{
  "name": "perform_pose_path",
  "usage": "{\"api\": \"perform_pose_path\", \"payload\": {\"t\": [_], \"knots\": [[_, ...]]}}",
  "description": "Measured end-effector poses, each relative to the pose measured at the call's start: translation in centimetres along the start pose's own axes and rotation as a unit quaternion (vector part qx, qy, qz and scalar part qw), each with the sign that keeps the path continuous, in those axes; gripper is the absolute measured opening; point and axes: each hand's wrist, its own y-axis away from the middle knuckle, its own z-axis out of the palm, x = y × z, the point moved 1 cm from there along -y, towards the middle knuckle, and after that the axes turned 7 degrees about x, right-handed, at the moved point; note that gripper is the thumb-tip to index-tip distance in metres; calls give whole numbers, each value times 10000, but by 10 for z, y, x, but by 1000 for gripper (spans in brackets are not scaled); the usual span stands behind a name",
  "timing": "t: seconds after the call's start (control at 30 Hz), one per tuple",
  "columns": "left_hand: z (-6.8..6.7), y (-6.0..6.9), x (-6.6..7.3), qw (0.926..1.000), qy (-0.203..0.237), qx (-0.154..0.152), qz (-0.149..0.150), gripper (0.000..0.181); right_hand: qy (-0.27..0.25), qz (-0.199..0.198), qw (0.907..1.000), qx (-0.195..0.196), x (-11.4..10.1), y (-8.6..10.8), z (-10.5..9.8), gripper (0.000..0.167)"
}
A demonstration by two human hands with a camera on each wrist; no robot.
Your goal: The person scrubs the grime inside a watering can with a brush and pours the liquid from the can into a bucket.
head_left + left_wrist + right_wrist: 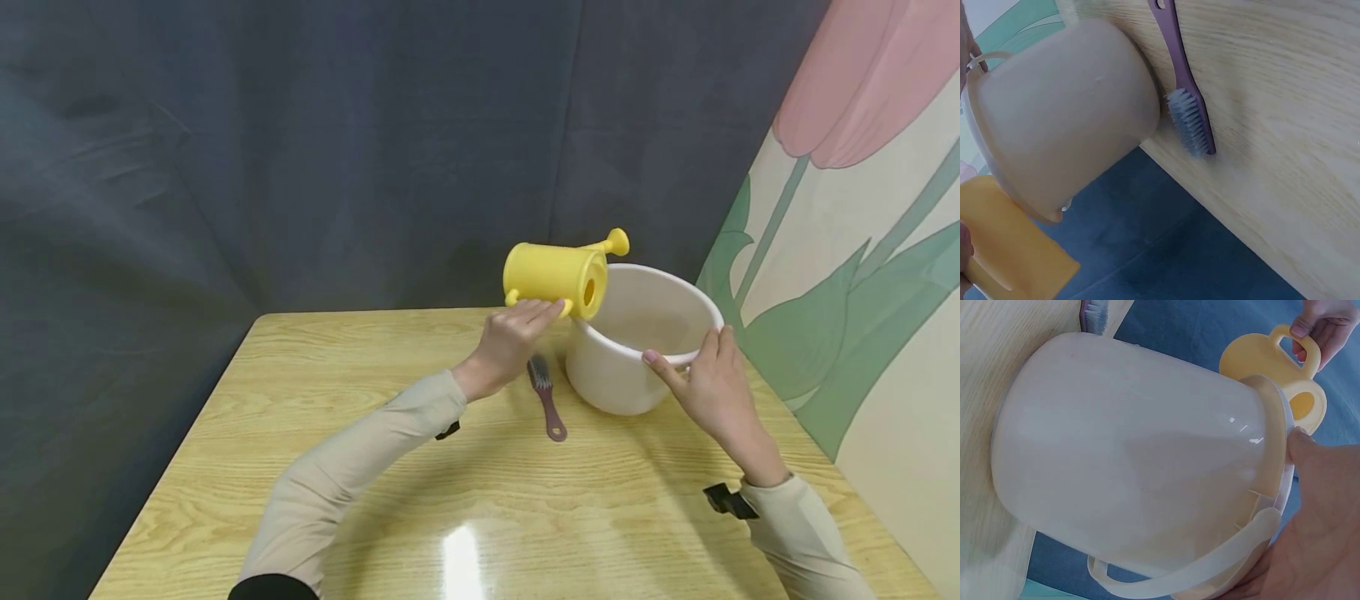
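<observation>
My left hand [510,340] grips the handle of a yellow watering can [553,271]. The can is tipped on its side, its round opening facing the white bucket [617,385] and its spout pointing right above the far part of the rim. In the right wrist view, fingers and thumb wrap the can's handle [1314,356]. My right hand [717,396] holds the bucket's near right rim, thumb on the near side and fingers over the edge. The bucket stands upright on the table; its lower inside is hidden.
A scrub brush [553,410] with a purple handle and grey bristles lies left of the bucket on the wooden table [360,367]. A dark curtain [337,150] hangs behind the table. On the right is a wall [900,375] painted with tulips.
</observation>
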Motion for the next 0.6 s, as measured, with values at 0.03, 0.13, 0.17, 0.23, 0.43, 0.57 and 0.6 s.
{"api": "perform_pose_path", "payload": {"t": [0.03, 0.13, 0.17, 0.23, 0.43, 0.57, 0.6], "knots": [[0, 1, -1, 10000, 52, 36, -57, 40, -5, 3, 10000, 1, 0, 0, 0, 91], [-1, 3, -2, 9997, 167, 156, -133, 39, 0, -20, 10000, 22, 0, 1, 0, 90], [-1, 4, -2, 9996, 158, 185, -131, 37, 3, -36, 10000, 33, 1, 1, 0, 89], [0, 5, -2, 9995, 152, 255, -131, 34, 2, -57, 10000, 60, 1, 1, 0, 89], [-2, 6, -3, 9974, 409, 378, -455, 40, -23, -54, 10000, 65, 3, 0, 1, 91], [-3, 7, -5, 9940, 668, 369, -785, 50, -14, -36, 10000, 51, 4, -1, 1, 91], [-3, 7, -5, 9932, 715, 369, -845, 52, -9, -29, 10000, 43, 4, 0, 0, 92]]}}
